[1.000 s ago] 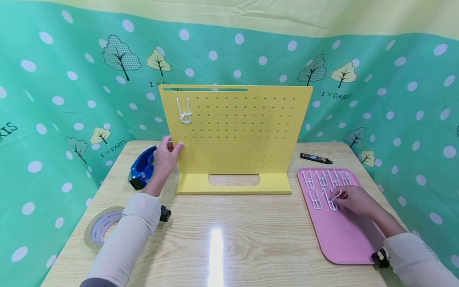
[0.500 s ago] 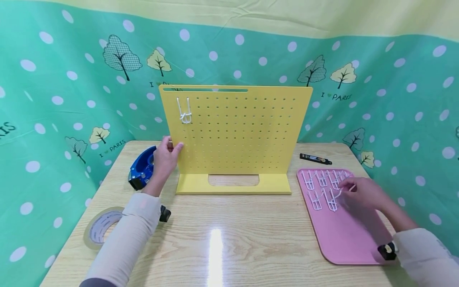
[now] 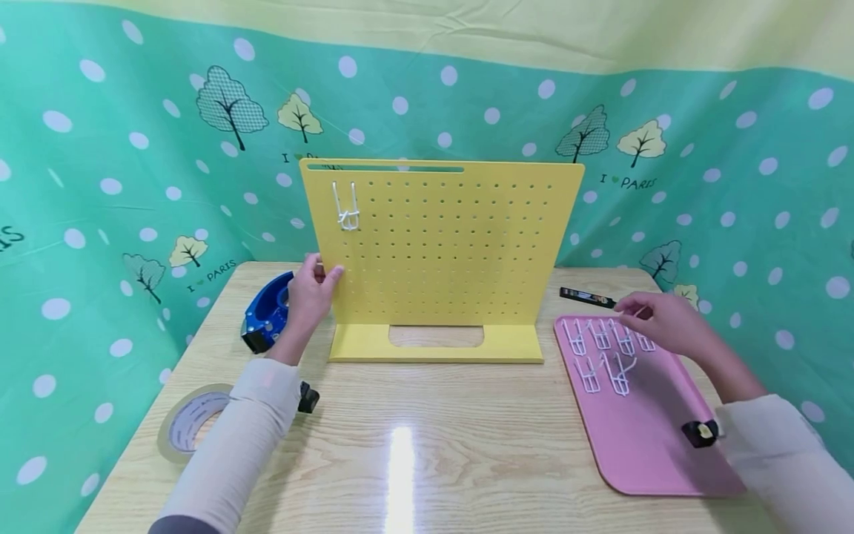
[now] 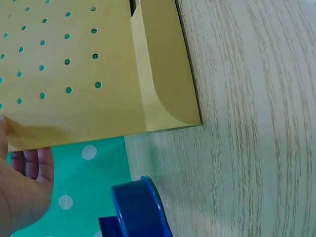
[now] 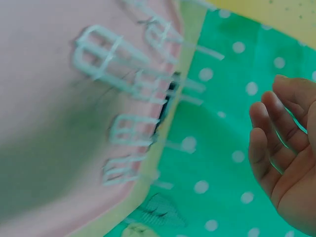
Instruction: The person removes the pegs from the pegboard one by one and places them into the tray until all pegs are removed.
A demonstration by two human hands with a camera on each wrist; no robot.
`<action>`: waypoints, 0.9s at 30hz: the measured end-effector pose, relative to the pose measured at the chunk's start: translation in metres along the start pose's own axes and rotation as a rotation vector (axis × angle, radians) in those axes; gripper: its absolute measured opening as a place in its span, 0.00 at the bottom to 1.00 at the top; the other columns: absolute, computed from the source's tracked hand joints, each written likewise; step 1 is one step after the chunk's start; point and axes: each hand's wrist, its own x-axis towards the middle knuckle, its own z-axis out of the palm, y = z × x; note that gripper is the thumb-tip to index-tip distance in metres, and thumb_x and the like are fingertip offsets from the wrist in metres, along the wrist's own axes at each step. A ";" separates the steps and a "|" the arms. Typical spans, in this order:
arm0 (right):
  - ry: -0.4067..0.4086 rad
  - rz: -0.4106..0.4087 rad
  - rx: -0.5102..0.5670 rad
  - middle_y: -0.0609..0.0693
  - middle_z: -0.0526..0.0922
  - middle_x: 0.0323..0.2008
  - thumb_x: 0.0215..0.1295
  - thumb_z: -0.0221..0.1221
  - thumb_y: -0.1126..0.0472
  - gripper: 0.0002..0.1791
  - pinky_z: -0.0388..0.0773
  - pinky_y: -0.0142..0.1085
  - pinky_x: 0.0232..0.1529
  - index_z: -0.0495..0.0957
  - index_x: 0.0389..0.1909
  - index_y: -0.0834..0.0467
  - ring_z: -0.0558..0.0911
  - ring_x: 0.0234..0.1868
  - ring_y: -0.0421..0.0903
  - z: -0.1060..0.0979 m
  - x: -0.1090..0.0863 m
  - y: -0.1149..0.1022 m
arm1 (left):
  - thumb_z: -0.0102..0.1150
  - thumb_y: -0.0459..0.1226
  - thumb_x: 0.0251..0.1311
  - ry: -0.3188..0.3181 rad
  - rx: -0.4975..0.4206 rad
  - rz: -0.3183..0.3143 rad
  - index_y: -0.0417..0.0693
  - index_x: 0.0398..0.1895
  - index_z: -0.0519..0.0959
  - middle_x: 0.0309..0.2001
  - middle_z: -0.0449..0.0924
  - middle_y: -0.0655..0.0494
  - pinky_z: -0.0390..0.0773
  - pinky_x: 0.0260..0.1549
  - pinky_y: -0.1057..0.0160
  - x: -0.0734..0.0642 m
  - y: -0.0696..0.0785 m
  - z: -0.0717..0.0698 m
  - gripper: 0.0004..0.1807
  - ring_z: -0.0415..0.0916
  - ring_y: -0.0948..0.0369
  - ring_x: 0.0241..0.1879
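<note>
A yellow pegboard (image 3: 440,245) stands upright on its base. My left hand (image 3: 310,297) grips its left edge, thumb on the front face and fingers behind, as the left wrist view also shows. One white wire hook (image 3: 348,216) hangs in the board's upper left. On the pink tray (image 3: 657,445) at the right lie several more white wire hooks (image 3: 590,377) in two rows. My right hand (image 3: 657,322) hovers over the tray's far edge, fingers loosely bent. In the right wrist view no hook shows in that hand, and the nearest hook (image 5: 101,52) lies apart from it.
A black marker (image 3: 586,297) lies behind the tray, near the right fingertips. Left of the board stands a blue tape dispenser (image 3: 262,315). A roll of tape (image 3: 176,430) lies by the left forearm. A patterned green curtain (image 3: 414,111) closes off the back and sides.
My right hand has let go of a hook in the tray's nearer row and moved away toward the far edge. The left hand keeps its grip on the board.
</note>
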 end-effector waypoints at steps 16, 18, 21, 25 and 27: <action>-0.007 -0.138 0.070 0.51 0.87 0.39 0.71 0.61 0.60 0.12 0.82 0.40 0.41 0.84 0.51 0.59 0.84 0.42 0.48 -0.002 0.058 -0.098 | 0.56 0.49 0.74 0.006 0.004 0.000 0.45 0.57 0.73 0.43 0.81 0.41 0.76 0.34 0.64 0.000 0.000 -0.001 0.20 0.78 0.50 0.40; 0.013 -0.175 0.076 0.52 0.88 0.39 0.71 0.62 0.61 0.12 0.83 0.41 0.41 0.84 0.51 0.60 0.84 0.41 0.49 0.000 0.067 -0.111 | 0.56 0.49 0.74 0.008 0.007 0.003 0.44 0.57 0.73 0.43 0.82 0.41 0.76 0.34 0.64 0.000 0.000 -0.002 0.20 0.79 0.50 0.40; 0.041 -0.228 0.083 0.53 0.88 0.39 0.70 0.62 0.62 0.11 0.84 0.42 0.42 0.84 0.50 0.61 0.85 0.41 0.48 0.004 0.082 -0.132 | 0.56 0.49 0.74 0.013 0.007 0.003 0.45 0.57 0.73 0.43 0.82 0.41 0.76 0.34 0.64 0.000 0.000 -0.003 0.20 0.79 0.50 0.40; 0.072 -0.298 0.075 0.53 0.88 0.40 0.70 0.62 0.62 0.11 0.85 0.43 0.42 0.84 0.50 0.60 0.85 0.41 0.48 0.009 0.100 -0.161 | 0.56 0.49 0.74 0.006 0.003 0.001 0.45 0.57 0.73 0.43 0.82 0.41 0.76 0.34 0.64 0.000 -0.001 -0.002 0.20 0.78 0.50 0.40; 0.092 -0.331 0.065 0.53 0.88 0.40 0.70 0.62 0.62 0.11 0.85 0.43 0.43 0.84 0.49 0.60 0.85 0.41 0.48 0.011 0.108 -0.175 | 0.55 0.50 0.74 0.000 0.004 0.004 0.45 0.57 0.73 0.43 0.81 0.41 0.76 0.34 0.64 0.000 -0.002 -0.001 0.20 0.78 0.50 0.40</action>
